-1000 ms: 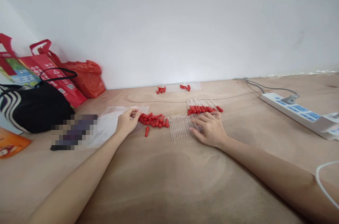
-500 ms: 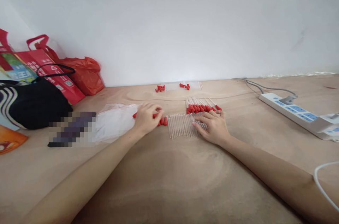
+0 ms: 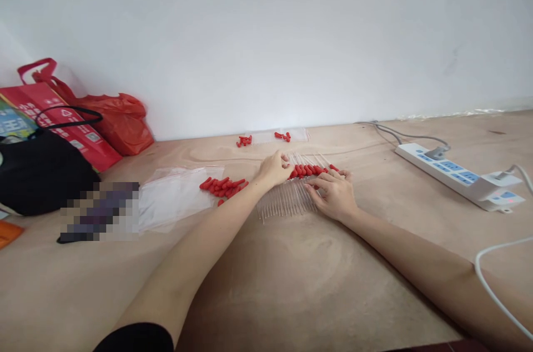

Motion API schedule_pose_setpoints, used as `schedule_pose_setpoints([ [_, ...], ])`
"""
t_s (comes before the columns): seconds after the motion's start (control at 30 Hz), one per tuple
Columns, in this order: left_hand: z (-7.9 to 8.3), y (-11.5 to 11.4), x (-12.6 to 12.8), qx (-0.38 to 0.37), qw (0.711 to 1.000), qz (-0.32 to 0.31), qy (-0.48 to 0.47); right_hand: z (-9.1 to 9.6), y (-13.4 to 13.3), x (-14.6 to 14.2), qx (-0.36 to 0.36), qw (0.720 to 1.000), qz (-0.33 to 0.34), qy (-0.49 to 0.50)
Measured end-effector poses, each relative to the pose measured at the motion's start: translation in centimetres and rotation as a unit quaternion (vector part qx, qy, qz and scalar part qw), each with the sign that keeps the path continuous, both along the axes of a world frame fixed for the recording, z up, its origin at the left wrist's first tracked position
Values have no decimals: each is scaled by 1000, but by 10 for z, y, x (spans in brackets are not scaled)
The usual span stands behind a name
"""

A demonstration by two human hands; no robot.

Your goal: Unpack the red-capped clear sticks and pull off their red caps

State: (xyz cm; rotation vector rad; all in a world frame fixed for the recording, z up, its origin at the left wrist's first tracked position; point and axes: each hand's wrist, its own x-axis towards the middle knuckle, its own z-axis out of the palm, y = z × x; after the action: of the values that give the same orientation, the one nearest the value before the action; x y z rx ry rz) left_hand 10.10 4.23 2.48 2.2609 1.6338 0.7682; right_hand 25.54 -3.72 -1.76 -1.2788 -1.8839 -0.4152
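Observation:
A row of small red bulb-shaped pieces (image 3: 308,171) lies across the table, with thin clear tubes (image 3: 287,201) spread in front of and behind it. My left hand (image 3: 275,169) is at the row's left end, its fingers curled into a pinch. Whatever sits between those fingertips is hidden. Over the right part of the row rests my right hand (image 3: 335,194), fingers apart and reaching left across the tubes and red pieces. A loose heap of red bulbs (image 3: 222,186) lies to the left, partly behind my left forearm.
Clear plastic bags (image 3: 179,196) lie left of the heap. Near the wall is another clear bag (image 3: 266,136) with a few red bulbs (image 3: 244,141). A white power strip (image 3: 453,171) with cables stands at right. Red bags (image 3: 119,124) and a black bag (image 3: 45,174) crowd the left.
My left hand has moved right, from the heap of red bulbs to the left end of the row. My right hand stays over the row. The view has shifted slightly.

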Motion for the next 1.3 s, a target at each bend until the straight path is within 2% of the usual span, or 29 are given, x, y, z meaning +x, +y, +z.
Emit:
schedule_pose_setpoints([
  [0.1,3,-8,-13,34,998,47,-29,-1,0,0,9,1000,0,10],
  [0.17,4,-22,-30,84,993,56,-58,-1,1,1,18,999,3,29],
  [0.3,-6,-61,-71,207,976,-29,-53,1,-2,-1,44,998,36,37],
  [0.4,-18,-86,-94,266,957,-117,-15,3,-9,-7,47,995,81,-27],
  [0.47,-25,-94,-102,298,942,-154,10,5,-14,-12,36,989,114,-86],
  [0.6,-32,-96,-101,328,926,-187,25,6,-18,-20,24,975,162,-149],
  [0.8,-33,-94,-97,360,905,-225,24,2,-15,-29,40,975,189,-109],
  [1.0,-26,-96,-93,344,911,-217,62,1,-15,-33,64,971,214,-83],
  [1.3,-26,-95,-93,359,897,-245,79,0,-20,-35,101,961,235,-105],
])
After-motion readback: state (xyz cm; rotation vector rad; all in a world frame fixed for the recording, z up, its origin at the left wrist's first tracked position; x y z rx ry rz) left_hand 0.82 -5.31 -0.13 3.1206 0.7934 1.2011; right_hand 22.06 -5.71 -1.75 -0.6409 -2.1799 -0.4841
